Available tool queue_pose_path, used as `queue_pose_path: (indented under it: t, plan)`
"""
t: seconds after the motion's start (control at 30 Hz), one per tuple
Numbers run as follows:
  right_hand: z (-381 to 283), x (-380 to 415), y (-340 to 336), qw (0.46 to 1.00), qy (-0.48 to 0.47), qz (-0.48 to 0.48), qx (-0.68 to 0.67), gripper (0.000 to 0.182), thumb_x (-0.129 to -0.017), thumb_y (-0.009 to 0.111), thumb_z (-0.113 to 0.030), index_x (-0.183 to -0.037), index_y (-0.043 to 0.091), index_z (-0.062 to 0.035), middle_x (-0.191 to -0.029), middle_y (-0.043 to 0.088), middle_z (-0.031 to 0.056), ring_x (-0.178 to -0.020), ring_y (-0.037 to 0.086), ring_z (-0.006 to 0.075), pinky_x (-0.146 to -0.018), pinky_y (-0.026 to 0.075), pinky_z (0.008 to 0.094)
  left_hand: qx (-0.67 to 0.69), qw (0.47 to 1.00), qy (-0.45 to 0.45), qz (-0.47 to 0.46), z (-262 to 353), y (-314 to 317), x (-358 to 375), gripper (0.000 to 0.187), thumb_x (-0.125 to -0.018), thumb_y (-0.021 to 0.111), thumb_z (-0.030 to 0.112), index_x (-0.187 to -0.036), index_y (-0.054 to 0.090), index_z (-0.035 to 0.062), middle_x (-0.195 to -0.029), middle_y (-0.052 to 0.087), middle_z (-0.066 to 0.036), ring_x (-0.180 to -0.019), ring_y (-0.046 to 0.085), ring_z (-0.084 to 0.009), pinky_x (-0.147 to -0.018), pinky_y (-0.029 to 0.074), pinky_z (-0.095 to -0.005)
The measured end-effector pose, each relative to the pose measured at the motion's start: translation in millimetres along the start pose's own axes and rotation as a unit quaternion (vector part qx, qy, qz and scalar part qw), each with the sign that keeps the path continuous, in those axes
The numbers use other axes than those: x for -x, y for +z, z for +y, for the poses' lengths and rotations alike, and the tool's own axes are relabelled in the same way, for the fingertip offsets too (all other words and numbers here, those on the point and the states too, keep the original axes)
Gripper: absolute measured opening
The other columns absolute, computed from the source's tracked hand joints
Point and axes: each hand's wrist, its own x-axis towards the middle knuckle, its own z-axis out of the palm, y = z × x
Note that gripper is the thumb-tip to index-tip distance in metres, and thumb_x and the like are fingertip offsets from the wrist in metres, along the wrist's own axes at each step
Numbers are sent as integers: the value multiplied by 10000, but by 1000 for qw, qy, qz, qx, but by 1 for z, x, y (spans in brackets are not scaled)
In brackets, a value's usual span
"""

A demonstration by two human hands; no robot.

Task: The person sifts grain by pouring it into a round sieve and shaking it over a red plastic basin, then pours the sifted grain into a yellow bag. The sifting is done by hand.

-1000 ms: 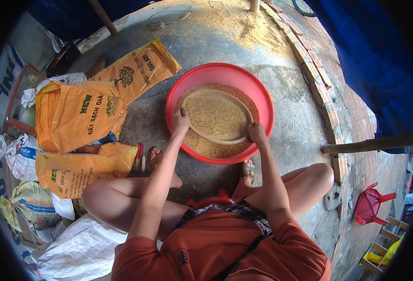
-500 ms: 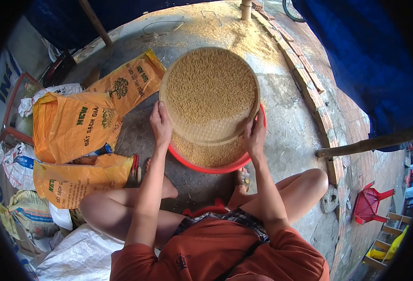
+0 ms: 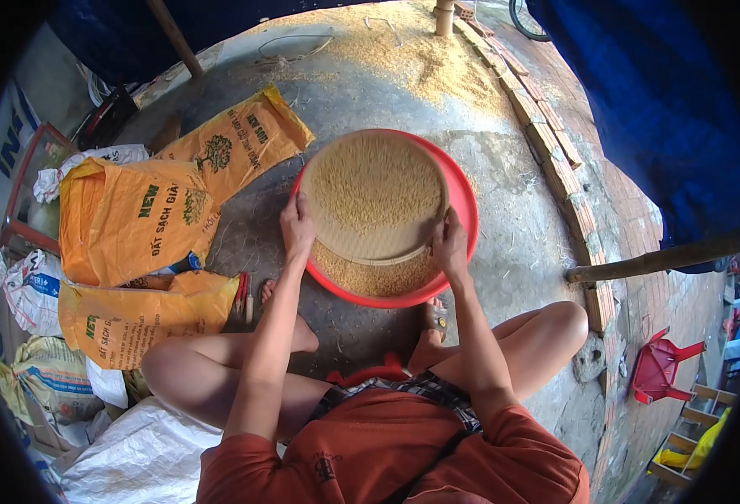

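- the left hand (image 3: 298, 225) grips the left rim of a round woven tray (image 3: 373, 195), fingers curled over its edge.
- the right hand (image 3: 449, 246) holds the tray's lower right rim the same way, fingers closed on the edge.
- the tray is full of pale golden grain (image 3: 375, 183) and sits over a red plastic basin (image 3: 465, 210), covering most of the basin's mouth; whether it touches the basin rim cannot be told.
- more grain (image 3: 371, 277) lies in the basin, visible in the crescent below the tray's near edge.
- the basin stands on a grey concrete floor (image 3: 512, 244), directly in front of the seated person's bent knees.
- loose husks (image 3: 420, 55) are spread on the floor beyond the basin, near a line of bricks (image 3: 554, 143).
- orange printed sacks (image 3: 135, 218) lie to the left of the basin, well apart from it; a white sack (image 3: 143, 458) is beside the person's left leg.
- a wooden pole (image 3: 651, 260) lies to the right, and a small red plastic chair (image 3: 659, 367) stands further right, tipped.
- blue tarpaulin (image 3: 655, 101) hangs at the upper right.
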Motion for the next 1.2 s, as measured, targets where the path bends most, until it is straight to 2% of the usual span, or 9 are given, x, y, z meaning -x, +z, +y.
queue_pose_path:
  t: [0.13, 0.17, 0.27, 0.4, 0.6, 0.73, 0.8, 0.93, 1.2]
  plan:
    - [-54, -10, -26, 985, -53, 92, -140, 355, -816, 403, -73, -1160, 368, 4, -736, 542, 202, -650, 543, 369, -564, 413, 422, 157, 986, 44, 45, 60, -26, -12, 297, -884, 344, 205, -867, 508, -43, -686, 552, -150, -647, 519, -167, -595, 401, -297]
    - [-46, -12, -23, 988, -52, 85, -117, 328, -826, 393, -61, -1146, 372, 8, -711, 520, 143, -556, 476, 160, -501, 381, 261, 124, 990, 47, 47, 62, -29, -10, 284, -891, 348, 200, -871, 497, -41, -702, 576, -77, -677, 490, -53, -608, 401, -234]
    - [16, -21, 11, 996, -78, 34, -36, 359, -807, 398, -81, -1151, 357, 12, -770, 551, 234, -709, 542, 391, -598, 420, 429, 90, 995, 36, 22, 16, -1, -9, 289, -873, 348, 198, -870, 501, -47, -638, 502, -219, -589, 534, -283, -554, 393, -357]
    - [42, 9, 27, 994, 66, -36, 85, 205, -787, 430, -111, -944, 437, 19, -723, 543, 252, -693, 535, 408, -596, 405, 462, -43, 999, -25, -15, -50, 26, 19, 318, -845, 355, 227, -834, 526, -41, -738, 529, -257, -719, 519, -412, -618, 383, -440]
    - [18, -1, 5, 998, 17, -32, 41, 244, -804, 435, -117, -1006, 422, 19, -687, 544, 221, -636, 550, 360, -560, 418, 418, -30, 999, -1, 27, -54, 28, 9, 320, -861, 351, 230, -839, 533, -31, -692, 548, -215, -639, 539, -352, -588, 386, -411]
    - [-40, -13, -24, 994, -6, 23, -106, 294, -829, 408, -103, -1099, 394, 12, -669, 536, 182, -608, 555, 299, -532, 418, 371, 140, 989, 26, 39, 50, -16, -13, 294, -874, 353, 218, -834, 510, -27, -595, 498, -151, -530, 464, -229, -530, 371, -343]
    - [-41, -17, -22, 979, -56, 87, -176, 343, -846, 380, -99, -1179, 390, -19, -618, 514, 75, -515, 475, 96, -476, 395, 248, 128, 986, 74, 72, 74, -28, -12, 267, -880, 356, 203, -820, 486, -22, -550, 428, -95, -517, 359, -152, -496, 334, -293]
    - [29, -9, 19, 999, -22, 32, 2, 223, -808, 408, -106, -993, 443, 14, -673, 527, 215, -635, 533, 373, -565, 408, 419, -8, 999, 29, 30, -12, 13, 1, 292, -856, 365, 214, -807, 516, -31, -655, 552, -183, -629, 545, -334, -574, 398, -390]
    - [30, 6, 21, 998, 47, -22, 27, 248, -797, 426, -131, -998, 448, 13, -694, 542, 236, -665, 550, 373, -605, 427, 423, -46, 995, -78, -32, -41, 15, 11, 316, -852, 364, 215, -853, 560, -32, -758, 574, -222, -732, 556, -363, -650, 417, -405]
